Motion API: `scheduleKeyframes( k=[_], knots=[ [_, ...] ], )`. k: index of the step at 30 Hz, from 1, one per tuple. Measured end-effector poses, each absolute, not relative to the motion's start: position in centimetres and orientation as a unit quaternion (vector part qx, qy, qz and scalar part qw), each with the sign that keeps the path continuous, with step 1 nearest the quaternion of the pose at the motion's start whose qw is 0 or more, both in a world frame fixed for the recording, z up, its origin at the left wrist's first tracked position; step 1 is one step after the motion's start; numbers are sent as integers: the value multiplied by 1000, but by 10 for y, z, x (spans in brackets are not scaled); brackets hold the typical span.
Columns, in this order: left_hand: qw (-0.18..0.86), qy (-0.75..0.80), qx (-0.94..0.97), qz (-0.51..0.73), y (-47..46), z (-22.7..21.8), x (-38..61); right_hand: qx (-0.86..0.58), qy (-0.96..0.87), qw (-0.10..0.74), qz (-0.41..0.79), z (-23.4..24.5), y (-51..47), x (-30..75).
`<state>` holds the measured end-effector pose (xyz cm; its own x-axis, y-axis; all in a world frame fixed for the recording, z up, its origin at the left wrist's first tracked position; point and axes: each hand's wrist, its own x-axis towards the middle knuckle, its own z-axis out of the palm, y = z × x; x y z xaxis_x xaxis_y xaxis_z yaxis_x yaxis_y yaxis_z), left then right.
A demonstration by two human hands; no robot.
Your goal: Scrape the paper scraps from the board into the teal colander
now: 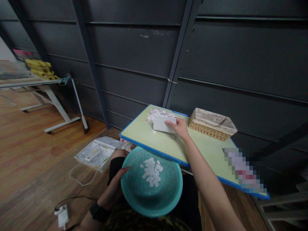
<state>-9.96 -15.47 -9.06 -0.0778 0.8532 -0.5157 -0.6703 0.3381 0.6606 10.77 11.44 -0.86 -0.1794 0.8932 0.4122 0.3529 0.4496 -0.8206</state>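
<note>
My left hand (119,175) grips the near-left rim of a teal plastic colander basket (168,195) that rests on my lap below the table edge. Several small white paper pieces (152,171) lie in the basket. My right hand (180,127) is stretched out over the pale green table (204,150) and holds a white card (163,124) by its right end. The card stands just in front of a heap of small white pieces (159,113) at the table's far-left corner.
A wicker basket with a cloth liner (211,124) sits at the table's far right. A blurred patch covers something near the right edge. On the wooden floor lie a white flat box (97,154), a cable and a charger (62,217). Another table (36,81) stands far left.
</note>
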Motion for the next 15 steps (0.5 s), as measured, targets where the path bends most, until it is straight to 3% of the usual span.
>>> scheduleKeyframes(
  k=[4,15],
  knots=[
    [659,488,86,566,-154,-88,-99,-482,-679,504,231,-7,120,117],
    [658,498,86,558,-152,-91,-99,-520,-702,464,145,-7,120,118]
  ],
)
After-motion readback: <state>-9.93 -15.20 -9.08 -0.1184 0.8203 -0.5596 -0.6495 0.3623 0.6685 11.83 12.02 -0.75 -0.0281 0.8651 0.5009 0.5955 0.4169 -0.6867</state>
